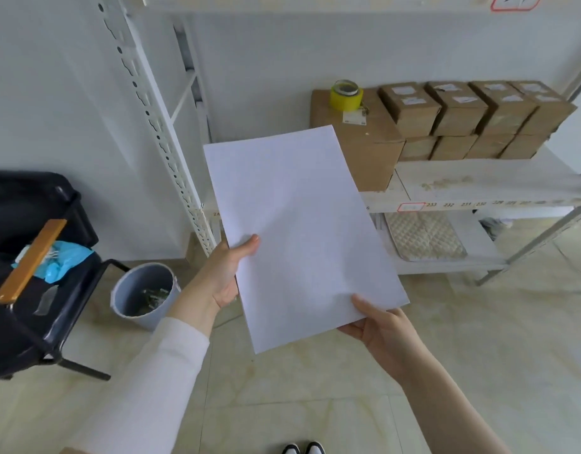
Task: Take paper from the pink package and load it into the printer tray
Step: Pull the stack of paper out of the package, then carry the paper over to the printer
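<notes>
A stack of white paper is held flat in front of me, above the tiled floor. My left hand grips its left edge, thumb on top. At the lower right corner my right hand holds the stack from beneath, thumb resting on the sheet. Neither the pink package nor the printer is in view.
A white metal shelf stands ahead with brown cardboard boxes and a yellow tape roll. A grey waste bin sits on the floor at left, beside a black chair with a wooden armrest. My shoes show at the bottom.
</notes>
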{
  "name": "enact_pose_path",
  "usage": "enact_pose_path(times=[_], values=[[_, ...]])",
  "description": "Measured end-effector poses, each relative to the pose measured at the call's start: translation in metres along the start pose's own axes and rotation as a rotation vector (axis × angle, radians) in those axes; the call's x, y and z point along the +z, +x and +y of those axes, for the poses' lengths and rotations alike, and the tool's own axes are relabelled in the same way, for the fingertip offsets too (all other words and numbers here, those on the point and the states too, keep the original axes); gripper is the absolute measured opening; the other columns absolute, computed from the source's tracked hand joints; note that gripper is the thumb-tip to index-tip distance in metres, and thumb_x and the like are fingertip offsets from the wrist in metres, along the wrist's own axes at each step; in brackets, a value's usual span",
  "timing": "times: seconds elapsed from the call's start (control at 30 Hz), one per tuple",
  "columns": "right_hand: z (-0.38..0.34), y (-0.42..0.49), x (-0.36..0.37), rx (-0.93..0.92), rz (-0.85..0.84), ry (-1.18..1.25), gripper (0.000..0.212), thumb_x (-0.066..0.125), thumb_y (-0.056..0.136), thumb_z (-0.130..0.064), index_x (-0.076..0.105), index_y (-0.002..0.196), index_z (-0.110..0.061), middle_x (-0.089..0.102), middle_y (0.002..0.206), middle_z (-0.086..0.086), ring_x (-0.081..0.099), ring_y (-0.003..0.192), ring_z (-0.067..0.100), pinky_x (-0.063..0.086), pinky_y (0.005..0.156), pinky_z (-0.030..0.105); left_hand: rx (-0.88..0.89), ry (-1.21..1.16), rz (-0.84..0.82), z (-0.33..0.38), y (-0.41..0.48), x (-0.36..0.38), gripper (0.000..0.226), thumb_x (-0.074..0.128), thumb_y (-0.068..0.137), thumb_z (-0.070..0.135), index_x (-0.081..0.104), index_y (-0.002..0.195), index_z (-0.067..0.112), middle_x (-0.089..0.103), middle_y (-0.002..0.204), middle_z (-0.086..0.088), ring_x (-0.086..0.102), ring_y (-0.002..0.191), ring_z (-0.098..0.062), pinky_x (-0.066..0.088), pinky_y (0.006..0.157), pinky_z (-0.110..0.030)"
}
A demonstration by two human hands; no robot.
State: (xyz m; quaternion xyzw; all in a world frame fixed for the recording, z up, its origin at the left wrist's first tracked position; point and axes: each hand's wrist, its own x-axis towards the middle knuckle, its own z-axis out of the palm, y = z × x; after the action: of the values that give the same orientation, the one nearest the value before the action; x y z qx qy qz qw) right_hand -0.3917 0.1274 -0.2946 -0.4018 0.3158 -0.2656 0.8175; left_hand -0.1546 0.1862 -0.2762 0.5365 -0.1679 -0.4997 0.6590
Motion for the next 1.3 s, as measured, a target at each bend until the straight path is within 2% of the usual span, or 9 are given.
enact_pose_path(times=[0.2,0.33,0.5,0.6,0.83,1.03,1.13,1.23,1.3], values=[[-0.004,-0.017,-0.051,0.161,-0.076,-0.043,0.066,0.079,0.062,-0.040,0.060,0.121,-0.019,0.069,0.110,0.002,0.066,0.092,0.016,0.056,0.071,0.027,-0.076,0.066,-0.058,-0.027,-0.020,-0.012,0.024,0.051,0.091,0.011,0.061,0.113,0.014,0.068,0.108,-0.004,0.064,0.101,-0.023,0.055,0.081,-0.034],[-0.006,-0.017,-0.064,0.150,0.016,-0.131,0.045,0.068,0.071,-0.036,0.065,0.109,-0.012,0.072,0.103,0.006,0.069,0.090,0.021,0.058,0.075,0.032,-0.236,0.164,-0.178,-0.053,-0.019,0.002,0.044,0.069,0.078,0.018,0.056,0.120,0.012,0.064,0.118,-0.007,0.061,0.108,-0.025,0.055,0.085,-0.038],[0.009,-0.045,-0.108,0.040,0.295,-0.050,0.030,0.060,0.076,-0.020,0.061,0.103,-0.007,0.075,0.084,0.003,0.071,0.075,0.020,0.058,0.062,0.030,-0.291,0.262,-0.325,-0.095,-0.010,0.055,0.021,0.052,0.091,0.015,0.060,0.109,0.021,0.069,0.105,0.004,0.064,0.100,-0.016,0.057,0.078,-0.029],[0.009,-0.078,-0.145,-0.026,0.458,-0.005,0.028,0.064,0.073,-0.021,0.062,0.098,-0.008,0.075,0.076,0.000,0.071,0.067,0.018,0.057,0.056,0.028,-0.311,0.332,-0.440,-0.121,-0.005,0.101,0.016,0.051,0.092,0.015,0.061,0.100,0.023,0.072,0.095,0.009,0.067,0.091,-0.011,0.057,0.077,-0.026],[-0.018,-0.157,-0.242,-0.203,0.773,0.069,0.077,0.087,0.038,-0.049,0.063,0.100,-0.010,0.076,0.081,0.000,0.071,0.070,0.018,0.057,0.059,0.028,-0.314,0.452,-0.666,-0.183,0.004,0.251,0.018,0.047,0.095,0.009,0.055,0.096,0.024,0.065,0.096,0.001,0.067,0.078,-0.013,0.056,0.075,-0.032],[-0.040,-0.232,-0.333,-0.296,0.916,0.245,0.042,0.069,0.066,-0.032,0.059,0.102,-0.012,0.076,0.078,-0.002,0.071,0.068,0.016,0.058,0.057,0.027,-0.406,0.553,-0.870,-0.249,-0.001,0.392,0.023,0.045,0.095,0.007,0.051,0.117,0.007,0.069,0.092,-0.001,0.070,0.070,-0.010,0.059,0.062,-0.025],[-0.042,-0.265,-0.373,-0.325,1.008,0.311,0.056,0.076,0.060,-0.037,0.059,0.107,-0.013,0.076,0.082,-0.001,0.071,0.070,0.016,0.059,0.058,0.029,-0.439,0.584,-0.964,-0.280,-0.014,0.455,0.021,0.044,0.095,0.003,0.051,0.114,0.008,0.073,0.070,0.007,0.069,0.062,-0.008,0.059,0.058,-0.023],[-0.045,-0.295,-0.414,-0.362,1.108,0.361,0.063,0.079,0.057,-0.038,0.057,0.111,-0.013,0.076,0.084,-0.001,0.071,0.070,0.015,0.059,0.058,0.029,-0.477,0.601,-1.053,-0.314,-0.025,0.514,0.026,0.043,0.094,0.000,0.050,0.119,0.006,0.072,0.069,0.008,0.069,0.061,-0.008,0.058,0.058,-0.022],[-0.049,-0.312,-0.442,-0.375,1.146,0.391,0.049,0.071,0.073,-0.031,0.056,0.116,-0.011,0.073,0.094,0.003,0.071,0.073,0.015,0.059,0.061,0.030,-0.509,0.613,-1.103,-0.334,-0.028,0.551,0.027,0.043,0.094,0.000,0.050,0.119,0.007,0.073,0.068,0.008,0.069,0.061,-0.008,0.058,0.059,-0.023]])
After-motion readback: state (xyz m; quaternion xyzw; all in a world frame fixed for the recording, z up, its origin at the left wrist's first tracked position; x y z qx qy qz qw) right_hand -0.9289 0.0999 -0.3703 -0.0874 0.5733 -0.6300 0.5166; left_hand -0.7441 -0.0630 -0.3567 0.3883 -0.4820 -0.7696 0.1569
